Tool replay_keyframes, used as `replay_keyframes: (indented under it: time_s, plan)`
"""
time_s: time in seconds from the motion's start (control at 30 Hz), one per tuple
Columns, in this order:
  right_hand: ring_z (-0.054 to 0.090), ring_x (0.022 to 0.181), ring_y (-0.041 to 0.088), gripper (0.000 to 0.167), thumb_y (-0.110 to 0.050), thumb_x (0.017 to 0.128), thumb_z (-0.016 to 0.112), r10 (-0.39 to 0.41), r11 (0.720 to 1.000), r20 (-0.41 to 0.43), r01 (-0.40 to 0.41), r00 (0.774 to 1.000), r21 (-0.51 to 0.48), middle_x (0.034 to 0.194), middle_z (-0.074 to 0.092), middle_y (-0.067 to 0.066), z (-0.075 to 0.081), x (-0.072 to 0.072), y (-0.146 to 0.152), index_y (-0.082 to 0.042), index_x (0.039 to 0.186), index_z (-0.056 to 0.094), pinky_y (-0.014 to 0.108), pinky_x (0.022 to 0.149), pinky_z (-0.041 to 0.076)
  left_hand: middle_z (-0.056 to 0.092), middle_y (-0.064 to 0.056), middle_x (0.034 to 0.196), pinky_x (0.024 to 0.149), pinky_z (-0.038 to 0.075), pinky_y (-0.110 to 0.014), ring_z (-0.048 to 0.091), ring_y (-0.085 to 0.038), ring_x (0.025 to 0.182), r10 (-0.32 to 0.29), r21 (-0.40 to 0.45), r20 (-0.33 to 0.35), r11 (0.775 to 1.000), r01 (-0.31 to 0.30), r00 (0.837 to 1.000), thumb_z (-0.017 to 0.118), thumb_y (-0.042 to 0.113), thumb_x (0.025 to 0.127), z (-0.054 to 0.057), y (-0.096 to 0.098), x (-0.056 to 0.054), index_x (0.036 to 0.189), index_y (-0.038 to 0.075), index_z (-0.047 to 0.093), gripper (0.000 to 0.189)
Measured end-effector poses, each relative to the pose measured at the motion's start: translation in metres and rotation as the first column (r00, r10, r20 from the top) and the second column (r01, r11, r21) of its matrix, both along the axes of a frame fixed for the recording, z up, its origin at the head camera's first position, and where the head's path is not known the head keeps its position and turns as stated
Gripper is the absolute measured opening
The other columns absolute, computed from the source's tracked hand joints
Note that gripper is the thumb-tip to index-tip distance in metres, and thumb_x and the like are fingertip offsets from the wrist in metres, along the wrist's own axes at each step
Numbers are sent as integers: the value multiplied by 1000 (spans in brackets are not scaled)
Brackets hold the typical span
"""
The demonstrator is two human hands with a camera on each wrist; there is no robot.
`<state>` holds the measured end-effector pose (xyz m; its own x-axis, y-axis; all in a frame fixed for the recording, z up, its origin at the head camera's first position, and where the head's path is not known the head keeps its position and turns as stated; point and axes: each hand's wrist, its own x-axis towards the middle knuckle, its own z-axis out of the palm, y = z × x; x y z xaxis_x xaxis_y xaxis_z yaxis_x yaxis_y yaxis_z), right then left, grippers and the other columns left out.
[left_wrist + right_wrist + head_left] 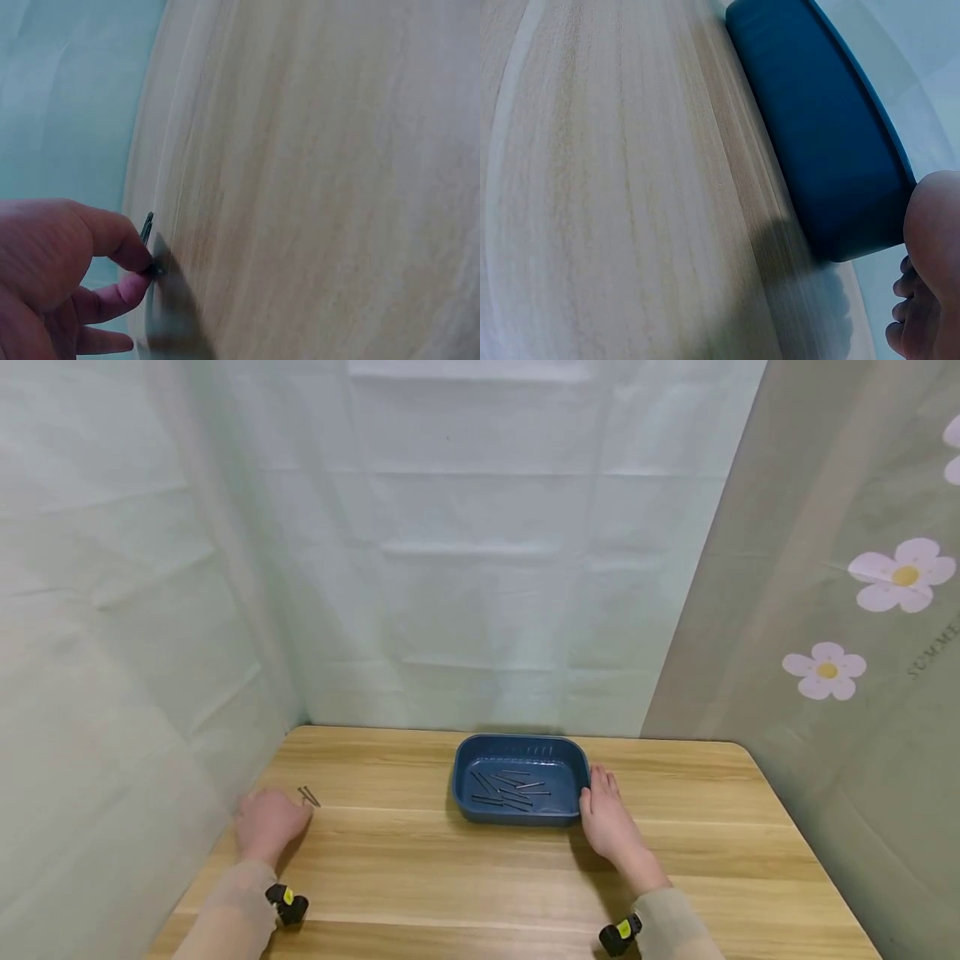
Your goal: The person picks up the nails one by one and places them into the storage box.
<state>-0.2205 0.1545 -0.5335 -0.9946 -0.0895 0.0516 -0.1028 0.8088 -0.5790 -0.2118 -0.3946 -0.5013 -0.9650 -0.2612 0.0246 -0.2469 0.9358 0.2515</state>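
Note:
At the left of the table, my left hand (270,820) pinches a couple of dark nails (309,796) between thumb and forefinger. The left wrist view shows those nails (148,227) just above the wood, partly hidden by the fingertips. A blue rectangular tray (465,810) stands near the back middle, with several loose nails (510,789) lying across its bottom. My right hand (609,818) rests against the tray's right side, fingers extended along the wall. From the right wrist, the tray's outer wall (817,127) appears beside the thumb.
The wooden table (420,885) has rounded back corners. A pale green cloth (480,568) hangs behind it and on the left. On the right hangs a darker cloth with white flowers (825,671). Each wrist carries a small black camera.

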Motion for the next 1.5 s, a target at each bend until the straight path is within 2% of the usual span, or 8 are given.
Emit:
replay_keyframes:
  time_s: [0.3, 0.47, 0.6, 0.73, 0.9, 1.13, 1.33, 1.5]
  plan:
    - [17, 157, 55, 60, -19, 116, 34, 0, 1000, -19, 0, 1000, -2, 167, 23, 39, -2, 0, 1, 22, 158, 23, 61, 127, 17, 59, -34, 101, 90, 41, -72, 39, -62, 111, 3, 28, 63, 1000, -5, 998, 67, 35, 86, 4, -1, 4, 85, -10, 64, 45]
    - [16, 157, 55, 60, -21, 116, 33, 2, 1000, -12, -2, 1000, 1, 168, 21, 38, -2, -1, 1, 21, 159, 22, 61, 127, 16, 53, -44, 124, 100, 36, -77, 31, -68, 124, 1, 39, 73, 999, -4, 997, 69, 37, 86, 5, -2, 5, 91, -14, 68, 52]
    - [16, 157, 56, 60, -21, 116, 32, 1, 1000, -8, -1, 1000, 2, 168, 21, 38, -5, 1, 0, 21, 159, 22, 61, 127, 16, 53, -44, 140, 116, 21, -77, 26, -66, 140, -39, 29, 40, 999, 38, 998, 71, 39, 88, 3, -1, 4, 84, -3, 77, 43]
    - [15, 157, 56, 60, -20, 116, 32, 3, 1000, -3, -3, 1000, 4, 168, 21, 39, -6, 2, 0, 21, 158, 22, 62, 127, 16, 64, -40, 130, 123, 10, -72, 32, -60, 146, -97, -2, -20, 995, 97, 995, 70, 37, 89, 1, 7, 3, 68, 9, 76, 35]
    - [16, 157, 57, 60, -19, 116, 34, 3, 1000, -14, -3, 1000, 7, 167, 21, 40, -5, -1, 0, 22, 158, 22, 62, 127, 16, 74, -34, 108, 127, 6, -65, 44, -60, 140, -189, -34, -130, 982, 186, 973, 67, 29, 88, 4, 27, -2, 59, 13, 68, 33]
    - [15, 157, 56, 60, -19, 116, 32, 8, 1000, -5, -8, 1000, 9, 168, 20, 40, -1, -3, -1, 22, 158, 20, 61, 128, 14, 48, -48, 145, 122, 9, -74, 23, -71, 146, -212, 75, -218, 970, 233, 953, 73, 21, 82, 16, 63, -4, 63, 10, 67, 23]
    - [15, 158, 55, 59, -18, 116, 31, 11, 1000, -2, -11, 1000, 8, 168, 20, 39, 0, -3, -1, 22, 158, 21, 60, 128, 14, 40, -39, 159, 114, 13, -85, 9, -66, 154, -246, 121, -244, 952, 281, 938, 74, 17, 81, 23, 93, -8, 66, 12, 66, 18]
    - [16, 158, 54, 59, -19, 116, 32, 4, 1000, -3, -4, 1000, 10, 168, 21, 39, 0, -3, -1, 21, 159, 21, 59, 128, 15, 41, -34, 161, 116, 14, -82, 9, -59, 157, -338, 133, -277, 914, 384, 900, 77, 14, 77, 25, 120, -13, 65, 16, 64, 17]
